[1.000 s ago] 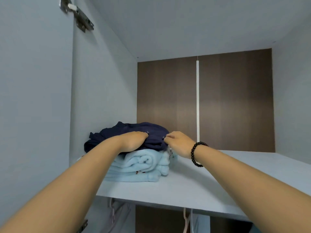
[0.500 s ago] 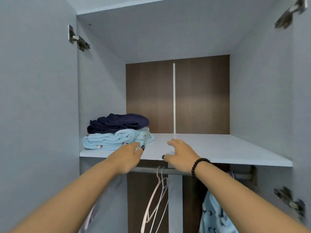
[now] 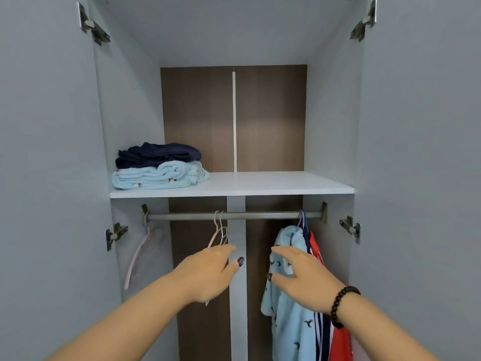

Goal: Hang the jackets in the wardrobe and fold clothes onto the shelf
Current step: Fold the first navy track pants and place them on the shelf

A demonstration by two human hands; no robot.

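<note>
An open wardrobe fills the view. On the left end of its white shelf (image 3: pixel 273 185) a folded navy garment (image 3: pixel 158 153) lies on a folded light blue fleece (image 3: pixel 158 177). Below, a metal rail (image 3: pixel 260 215) carries empty pale hangers (image 3: pixel 218 230) at the centre and, on the right, a light blue jacket (image 3: pixel 291 321) beside a red jacket (image 3: pixel 341 342). In the near foreground, the left hand (image 3: pixel 210 272) and right hand (image 3: pixel 302 277) reach forward, fingers relaxed and apart, holding nothing. The right wrist wears a dark bead bracelet (image 3: pixel 341 306).
</note>
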